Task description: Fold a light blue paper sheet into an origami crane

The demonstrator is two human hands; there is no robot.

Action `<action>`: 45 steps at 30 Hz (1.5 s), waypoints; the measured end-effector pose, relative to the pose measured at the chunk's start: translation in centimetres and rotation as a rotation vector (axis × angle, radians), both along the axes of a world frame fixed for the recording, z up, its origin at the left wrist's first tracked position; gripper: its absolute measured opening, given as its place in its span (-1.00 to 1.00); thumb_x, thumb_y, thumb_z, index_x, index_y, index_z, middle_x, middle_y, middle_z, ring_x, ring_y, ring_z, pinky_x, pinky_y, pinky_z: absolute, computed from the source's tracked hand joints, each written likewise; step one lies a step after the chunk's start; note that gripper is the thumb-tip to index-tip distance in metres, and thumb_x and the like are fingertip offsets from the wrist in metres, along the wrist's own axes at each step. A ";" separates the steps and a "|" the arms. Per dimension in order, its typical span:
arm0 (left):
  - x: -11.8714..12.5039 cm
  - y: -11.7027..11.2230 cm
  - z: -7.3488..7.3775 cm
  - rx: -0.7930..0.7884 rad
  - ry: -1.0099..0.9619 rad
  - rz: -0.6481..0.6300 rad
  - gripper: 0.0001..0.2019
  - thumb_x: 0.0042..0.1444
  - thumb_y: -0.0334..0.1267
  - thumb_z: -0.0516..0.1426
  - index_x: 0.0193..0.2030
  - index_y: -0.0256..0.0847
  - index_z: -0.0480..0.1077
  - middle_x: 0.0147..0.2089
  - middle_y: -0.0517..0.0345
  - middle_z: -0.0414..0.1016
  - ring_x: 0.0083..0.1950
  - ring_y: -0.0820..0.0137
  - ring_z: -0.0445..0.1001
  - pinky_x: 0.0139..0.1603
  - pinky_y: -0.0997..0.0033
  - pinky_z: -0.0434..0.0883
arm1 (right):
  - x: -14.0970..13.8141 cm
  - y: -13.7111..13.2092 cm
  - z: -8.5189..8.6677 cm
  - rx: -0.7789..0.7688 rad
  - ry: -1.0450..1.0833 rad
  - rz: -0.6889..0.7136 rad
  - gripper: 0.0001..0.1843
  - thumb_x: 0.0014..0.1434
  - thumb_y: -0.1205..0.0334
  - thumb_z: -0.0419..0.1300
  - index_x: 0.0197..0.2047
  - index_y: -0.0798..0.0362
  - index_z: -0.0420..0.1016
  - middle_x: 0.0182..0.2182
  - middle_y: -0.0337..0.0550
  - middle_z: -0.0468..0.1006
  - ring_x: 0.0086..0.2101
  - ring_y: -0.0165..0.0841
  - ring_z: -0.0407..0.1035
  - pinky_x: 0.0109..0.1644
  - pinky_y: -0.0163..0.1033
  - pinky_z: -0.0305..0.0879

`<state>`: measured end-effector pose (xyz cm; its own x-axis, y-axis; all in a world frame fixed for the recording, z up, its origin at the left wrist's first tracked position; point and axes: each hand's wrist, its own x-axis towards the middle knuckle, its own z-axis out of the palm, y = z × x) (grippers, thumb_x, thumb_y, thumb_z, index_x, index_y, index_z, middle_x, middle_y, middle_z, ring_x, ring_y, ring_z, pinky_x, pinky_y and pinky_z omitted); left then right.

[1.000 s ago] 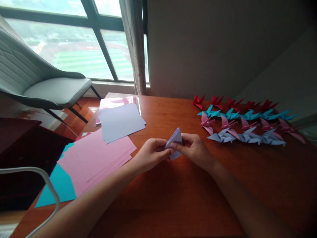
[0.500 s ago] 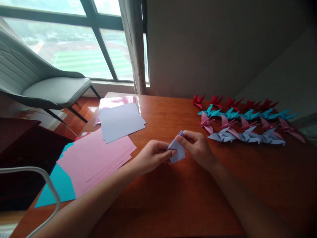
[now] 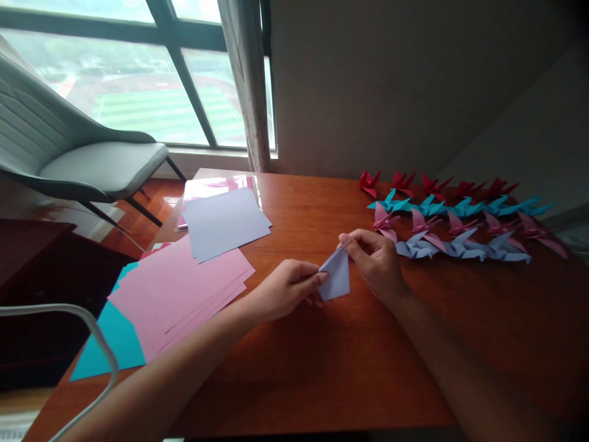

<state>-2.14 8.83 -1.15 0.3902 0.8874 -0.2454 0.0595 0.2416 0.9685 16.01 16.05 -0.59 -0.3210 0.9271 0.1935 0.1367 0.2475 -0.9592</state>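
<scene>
A small folded piece of pale lavender paper (image 3: 337, 279) is held up over the table between my two hands. My left hand (image 3: 294, 283) pinches its left side, thumb in front and fingers behind. With thumb and forefinger my right hand (image 3: 373, 261) grips the top corner, which points up and to the right. Just beyond my right hand are folded paper cranes in rows: lavender cranes (image 3: 462, 247) nearest, then pink cranes (image 3: 426, 227), turquoise cranes (image 3: 430, 205) and red cranes (image 3: 435, 184) at the back.
Left on the wooden table (image 3: 294, 380) lie lavender sheets (image 3: 227, 224), fanned pink sheets (image 3: 184, 285) and turquoise sheets (image 3: 110, 344). A glossy packet (image 3: 196, 190) sits behind them. A grey chair (image 3: 101, 162) stands by the window, and a white curved rail (image 3: 99, 341) is at lower left.
My right hand has shifted slightly up and right with the paper's top corner. More of the folded paper's face now shows between the hands. My left hand keeps its pinch.
</scene>
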 end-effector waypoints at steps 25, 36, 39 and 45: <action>-0.3 1.1 0.4 0.040 -0.034 0.342 -0.77 0.10 -0.17 0.23 -0.24 -0.35 0.53 -0.39 0.10 0.57 -0.45 0.48 0.47 -0.42 0.55 0.36 | -1.0 -0.3 -1.5 0.283 -0.235 0.072 -0.67 0.21 0.21 0.24 0.06 0.00 0.46 -0.24 -0.13 0.56 -0.31 -0.33 0.44 -0.32 -0.26 0.39; -0.2 1.1 0.6 0.016 -0.080 0.409 -0.78 0.08 -0.19 0.23 -0.26 -0.34 0.53 -0.38 0.07 0.59 -0.47 0.47 0.47 -0.44 0.53 0.34 | -0.8 -0.8 -1.7 0.743 -0.378 0.026 -0.42 0.27 0.36 0.15 0.32 -0.13 0.25 0.10 0.02 0.40 0.05 -0.12 0.36 0.03 0.00 0.46; -0.3 1.1 0.4 0.013 -0.098 0.400 -0.78 0.08 -0.19 0.23 -0.26 -0.34 0.53 -0.36 0.05 0.60 -0.46 0.47 0.47 -0.43 0.53 0.34 | -0.9 -1.0 -1.6 0.751 -0.386 0.039 -0.38 0.27 0.38 0.13 0.36 -0.12 0.19 0.11 0.05 0.38 0.08 -0.11 0.34 0.03 -0.01 0.46; -0.3 1.1 0.4 -0.004 -0.129 0.405 -0.79 0.08 -0.21 0.23 -0.23 -0.34 0.54 -0.39 0.12 0.57 -0.46 0.49 0.47 -0.44 0.54 0.32 | -0.9 -1.3 -1.4 0.759 -0.407 0.038 -0.40 0.26 0.39 0.15 0.33 -0.09 0.22 0.13 0.07 0.37 0.07 -0.12 0.35 -0.01 -0.05 0.46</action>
